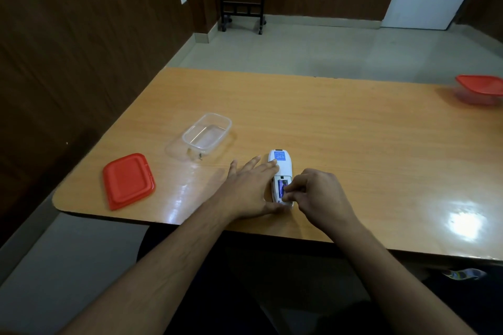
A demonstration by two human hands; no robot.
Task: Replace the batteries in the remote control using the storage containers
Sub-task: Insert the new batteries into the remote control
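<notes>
- The remote control (281, 171) lies face down on the surface (340, 144), close to its near edge, with the battery compartment uncovered at the remote's near end.
- The left hand (246, 187) rests flat just left of the remote, fingers straight. The index fingertip touches the remote's far half and the thumb reaches to its near end, bracing it.
- The right hand (318, 193) sits just right of the remote, fingers curled, fingertips pinching at a blue battery (281, 187) in the compartment.
- Whether the battery is being seated or lifted out cannot be told.
- Step in hand, as judged: working one cell in the compartment. To do it well, the left hand should keep the remote pinned so that it does not slide or rock.
- The right hand should move the cell against its spring end first, then tip the free end, without prying on the housing.
- Edge caution: the surface edge lies near the remote on the person's side, so a slipped cell could roll off there.
- Left of the remote lies a red lid (128, 180), by the near-left corner.
- Beyond and left of the remote stands an open clear container (206, 134), with a clear reach from the left hand.
- Far right of the remote, a second container with a red lid (480, 88) stands well apart, with bare surface between for a long reach.
</notes>
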